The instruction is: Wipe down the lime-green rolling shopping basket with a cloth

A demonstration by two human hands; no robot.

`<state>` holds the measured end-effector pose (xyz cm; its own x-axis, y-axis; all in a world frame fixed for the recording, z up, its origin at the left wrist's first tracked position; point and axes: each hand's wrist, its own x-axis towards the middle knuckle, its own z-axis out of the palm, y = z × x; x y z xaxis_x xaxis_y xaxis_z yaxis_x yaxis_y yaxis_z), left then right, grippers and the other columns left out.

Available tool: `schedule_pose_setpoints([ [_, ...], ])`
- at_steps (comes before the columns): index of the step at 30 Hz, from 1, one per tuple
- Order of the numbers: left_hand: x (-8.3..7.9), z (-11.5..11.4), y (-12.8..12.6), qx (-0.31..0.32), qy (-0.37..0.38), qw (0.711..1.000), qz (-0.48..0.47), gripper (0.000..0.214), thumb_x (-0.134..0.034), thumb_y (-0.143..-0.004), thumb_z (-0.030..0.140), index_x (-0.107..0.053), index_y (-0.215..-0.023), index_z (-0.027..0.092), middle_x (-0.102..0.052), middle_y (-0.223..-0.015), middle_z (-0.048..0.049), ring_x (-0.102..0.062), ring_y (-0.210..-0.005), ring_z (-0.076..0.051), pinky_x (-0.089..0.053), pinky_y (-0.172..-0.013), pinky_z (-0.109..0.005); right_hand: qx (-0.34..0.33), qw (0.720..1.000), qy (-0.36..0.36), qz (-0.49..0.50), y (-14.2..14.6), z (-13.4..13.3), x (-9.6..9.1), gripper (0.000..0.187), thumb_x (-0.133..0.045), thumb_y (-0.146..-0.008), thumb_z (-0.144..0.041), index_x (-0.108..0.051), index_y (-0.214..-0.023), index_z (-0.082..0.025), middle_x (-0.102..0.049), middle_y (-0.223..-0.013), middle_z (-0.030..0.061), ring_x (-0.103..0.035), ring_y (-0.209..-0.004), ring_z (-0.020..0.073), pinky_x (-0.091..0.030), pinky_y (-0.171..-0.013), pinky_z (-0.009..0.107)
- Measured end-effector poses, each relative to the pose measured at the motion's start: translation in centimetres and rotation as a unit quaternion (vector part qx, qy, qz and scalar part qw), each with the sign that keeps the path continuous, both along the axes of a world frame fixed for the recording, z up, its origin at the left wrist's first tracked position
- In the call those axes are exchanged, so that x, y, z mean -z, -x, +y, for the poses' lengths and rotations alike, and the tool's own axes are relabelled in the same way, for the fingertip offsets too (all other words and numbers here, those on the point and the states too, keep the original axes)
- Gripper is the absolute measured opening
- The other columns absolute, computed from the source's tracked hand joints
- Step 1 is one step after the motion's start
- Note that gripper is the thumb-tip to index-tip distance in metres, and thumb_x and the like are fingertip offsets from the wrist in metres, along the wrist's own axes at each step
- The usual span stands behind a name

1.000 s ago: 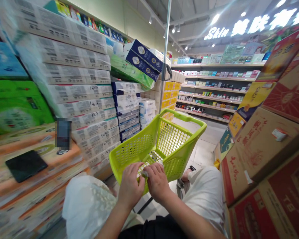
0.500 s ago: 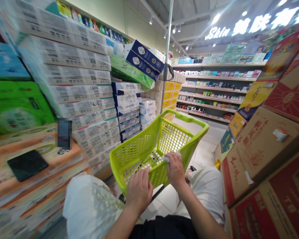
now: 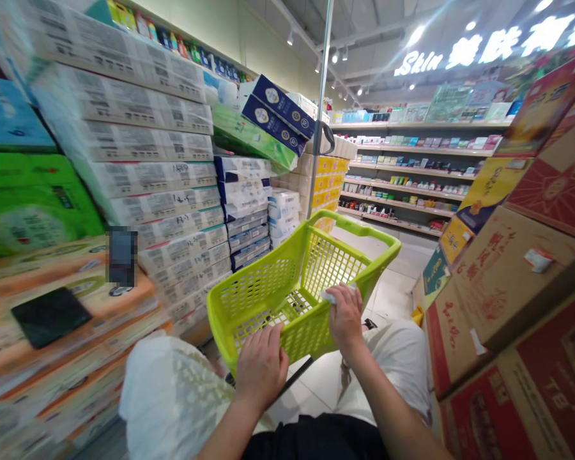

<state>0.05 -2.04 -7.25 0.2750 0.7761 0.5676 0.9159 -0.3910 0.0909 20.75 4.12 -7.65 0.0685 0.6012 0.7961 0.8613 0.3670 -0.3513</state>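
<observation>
A lime-green plastic shopping basket [image 3: 268,287] stands tilted in front of my knees, with nothing visible inside. My left hand [image 3: 261,367] grips its near rim, fingers curled over the edge. My right hand [image 3: 345,317] rests on the right rim, closed on a small white cloth or tissue [image 3: 330,295] pressed against the plastic. A chrome pole with a black handle [image 3: 322,128] rises behind the basket.
Stacked tissue packs [image 3: 144,166] wall the left side, with a black phone [image 3: 50,316] lying on an orange pack. Red and brown cartons [image 3: 522,268] are piled on the right. Stocked shelves [image 3: 402,185] line the far end of the tiled aisle.
My right hand slid with the white cloth from the near rim along the right rim, away from me. My left hand took hold of the near rim, and the basket tilted slightly.
</observation>
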Motion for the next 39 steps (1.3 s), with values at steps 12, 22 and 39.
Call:
schedule_pose_setpoints([
  [12,0.2,0.1,0.3,-0.003,-0.021,1.000,0.006,0.037,-0.048,-0.077,0.016,-0.054,-0.113,0.017,-0.065,-0.096,-0.0071,-0.059,-0.087,-0.023,-0.044,-0.080,-0.035,-0.162,0.984,0.033,-0.072,3.9,-2.1,0.0,0.034,-0.045,-0.080,-0.005,-0.061,-0.105,-0.022,-0.063,-0.101,0.0046,-0.051,-0.106,0.0194,-0.031,-0.107,0.039],
  [22,0.3,0.2,0.1,-0.005,-0.016,1.000,0.007,0.038,-0.049,-0.076,0.016,-0.053,-0.114,0.016,-0.065,-0.096,-0.0075,-0.059,-0.088,-0.023,-0.044,-0.080,-0.036,-0.130,0.991,0.016,-0.015,5.7,-2.7,0.9,0.036,-0.040,-0.079,-0.004,-0.059,-0.105,-0.020,-0.061,-0.104,0.0061,-0.048,-0.114,0.0203,-0.027,-0.110,0.043],
  [39,0.4,0.1,0.1,-0.009,-0.018,1.000,0.009,0.038,-0.050,-0.075,0.017,-0.054,-0.113,0.017,-0.066,-0.096,-0.0077,-0.060,-0.087,-0.023,-0.044,-0.078,-0.035,-0.151,0.988,0.022,-0.016,6.1,-2.8,0.8,0.035,-0.042,-0.078,-0.005,-0.059,-0.103,-0.021,-0.062,-0.100,0.0050,-0.050,-0.108,0.0199,-0.030,-0.107,0.042],
])
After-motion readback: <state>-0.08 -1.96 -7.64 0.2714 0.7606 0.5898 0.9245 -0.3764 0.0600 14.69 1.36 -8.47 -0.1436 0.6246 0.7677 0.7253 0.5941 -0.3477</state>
